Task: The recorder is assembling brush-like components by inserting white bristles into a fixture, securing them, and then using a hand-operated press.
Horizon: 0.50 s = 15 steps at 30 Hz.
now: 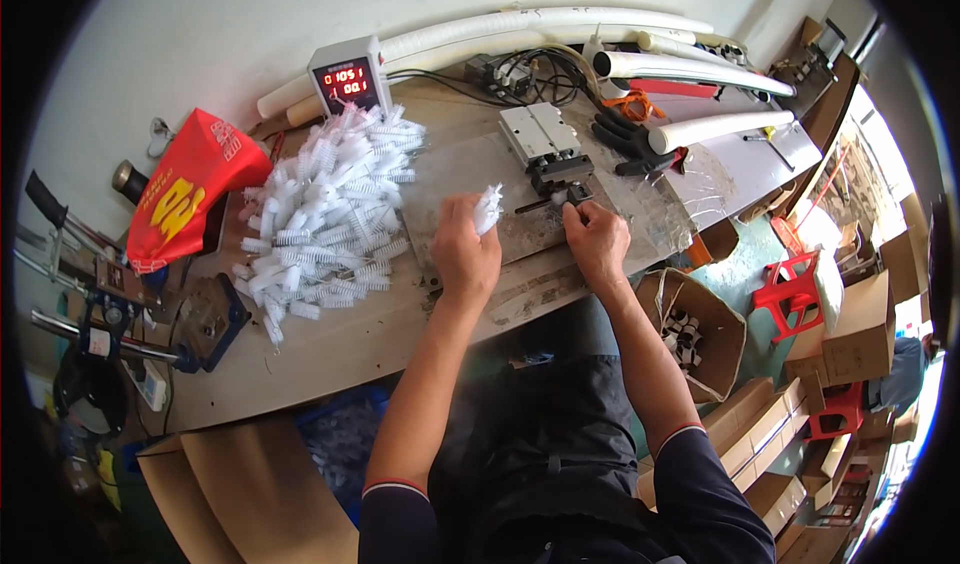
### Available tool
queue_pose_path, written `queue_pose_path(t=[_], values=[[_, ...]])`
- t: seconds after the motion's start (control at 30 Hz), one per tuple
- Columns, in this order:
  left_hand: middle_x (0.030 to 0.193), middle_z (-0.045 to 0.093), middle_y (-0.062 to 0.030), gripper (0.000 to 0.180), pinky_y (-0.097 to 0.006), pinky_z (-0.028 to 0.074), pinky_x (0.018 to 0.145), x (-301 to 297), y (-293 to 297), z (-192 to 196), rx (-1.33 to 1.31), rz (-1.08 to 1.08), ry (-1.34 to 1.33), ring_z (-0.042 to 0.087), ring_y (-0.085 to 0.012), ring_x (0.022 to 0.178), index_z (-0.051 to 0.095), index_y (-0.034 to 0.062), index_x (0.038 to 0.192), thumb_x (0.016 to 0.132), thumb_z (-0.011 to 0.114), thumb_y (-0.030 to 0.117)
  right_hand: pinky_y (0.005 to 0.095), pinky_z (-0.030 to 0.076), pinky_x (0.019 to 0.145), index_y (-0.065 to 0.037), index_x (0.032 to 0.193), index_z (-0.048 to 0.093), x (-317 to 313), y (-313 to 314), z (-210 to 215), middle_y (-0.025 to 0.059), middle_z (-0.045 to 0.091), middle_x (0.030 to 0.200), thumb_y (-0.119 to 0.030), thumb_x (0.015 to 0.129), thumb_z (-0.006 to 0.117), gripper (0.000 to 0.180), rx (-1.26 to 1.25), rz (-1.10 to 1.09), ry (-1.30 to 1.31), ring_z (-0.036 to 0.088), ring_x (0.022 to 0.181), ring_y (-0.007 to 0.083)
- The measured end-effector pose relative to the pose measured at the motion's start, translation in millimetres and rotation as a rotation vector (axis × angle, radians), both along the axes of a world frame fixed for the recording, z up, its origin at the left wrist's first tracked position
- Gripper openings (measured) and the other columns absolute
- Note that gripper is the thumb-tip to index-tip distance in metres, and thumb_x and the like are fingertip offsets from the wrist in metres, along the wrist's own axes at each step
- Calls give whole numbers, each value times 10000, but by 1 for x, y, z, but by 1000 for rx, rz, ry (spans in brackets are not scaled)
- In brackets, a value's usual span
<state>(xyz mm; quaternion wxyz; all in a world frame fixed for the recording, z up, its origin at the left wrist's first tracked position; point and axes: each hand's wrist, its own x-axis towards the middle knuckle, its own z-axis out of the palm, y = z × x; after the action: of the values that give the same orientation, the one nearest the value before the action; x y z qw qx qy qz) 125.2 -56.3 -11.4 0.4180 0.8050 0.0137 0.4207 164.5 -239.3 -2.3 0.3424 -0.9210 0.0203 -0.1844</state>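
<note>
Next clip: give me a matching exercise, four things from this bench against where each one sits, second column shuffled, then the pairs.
Things:
1. pile of white brushes
2. red bag
3. black gloves
4. open cardboard box

Places:
A. on the floor to the right of the bench, below the right hand
B. at the left end of the bench
C. on the bench between the red bag and the left hand
D. at the back of the bench, beside the white tubes

Pairs: 1-C, 2-B, 3-D, 4-A
</note>
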Motion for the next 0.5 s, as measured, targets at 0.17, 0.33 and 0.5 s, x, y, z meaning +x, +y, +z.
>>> queue_pose_path(t=[0.17, 0.33, 0.5], values=[[993, 676, -158, 134, -461, 524, 763, -3, 0, -2, 31, -47, 88, 672, -387, 892, 650, 29, 1045, 929, 690, 83, 477, 539, 709, -59, 785, 732, -1, -2, -3, 193, 681, 706, -334, 888, 703, 295, 16, 38, -46, 690, 741, 403], [990, 682, -161, 135, -468, 523, 772, -3, -4, -3, 111, -71, 143, 672, -393, 908, 652, 41, 1042, 931, 694, 107, 484, 533, 700, -55, 765, 716, -2, -3, -2, 186, 674, 697, -329, 888, 698, 302, 81, 34, -51, 683, 730, 407], [1036, 683, -136, 195, -483, 530, 804, 2, -12, 2, 165, -94, 229, 671, -389, 950, 660, 88, 1072, 878, 688, 85, 486, 530, 689, -49, 738, 694, 0, -6, -4, 184, 667, 691, -332, 884, 694, 319, 94, 20, -70, 676, 717, 410]])
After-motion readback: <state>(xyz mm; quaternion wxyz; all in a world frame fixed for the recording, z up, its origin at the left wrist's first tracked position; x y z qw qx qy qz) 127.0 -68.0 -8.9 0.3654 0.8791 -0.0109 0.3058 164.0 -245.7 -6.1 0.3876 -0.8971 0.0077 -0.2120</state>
